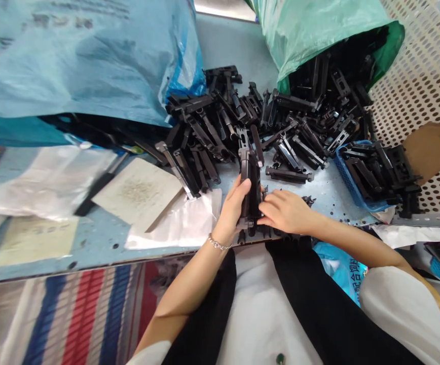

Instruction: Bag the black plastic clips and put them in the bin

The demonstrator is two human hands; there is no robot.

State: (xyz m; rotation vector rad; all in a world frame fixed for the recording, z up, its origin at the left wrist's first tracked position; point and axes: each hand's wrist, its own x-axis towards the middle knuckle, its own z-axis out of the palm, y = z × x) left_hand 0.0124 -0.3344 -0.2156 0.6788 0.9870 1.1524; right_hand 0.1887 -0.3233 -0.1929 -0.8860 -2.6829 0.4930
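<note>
In the middle of the head view, my left hand (230, 209) is wrapped round a long black part (247, 190) with a blocky end, held lengthwise away from me above the table's front edge. Whether it is one piece or several stacked together, I cannot tell. My right hand (286, 212) is closed, its curled fingertips against the lower right side of the held part. Whatever those fingertips pinch is hidden. Just beyond both hands spreads a heap of similar black parts (208, 126), and a single one (289, 175) lies crosswise near the right hand.
A blue bag (90, 61) stands at the back left. More black parts fill a green bag (330, 30) and a blue basket (357, 190) on the right. A perforated panel (425, 71) borders the right side. A square board (138, 192) and plastic sheets (52, 177) lie left.
</note>
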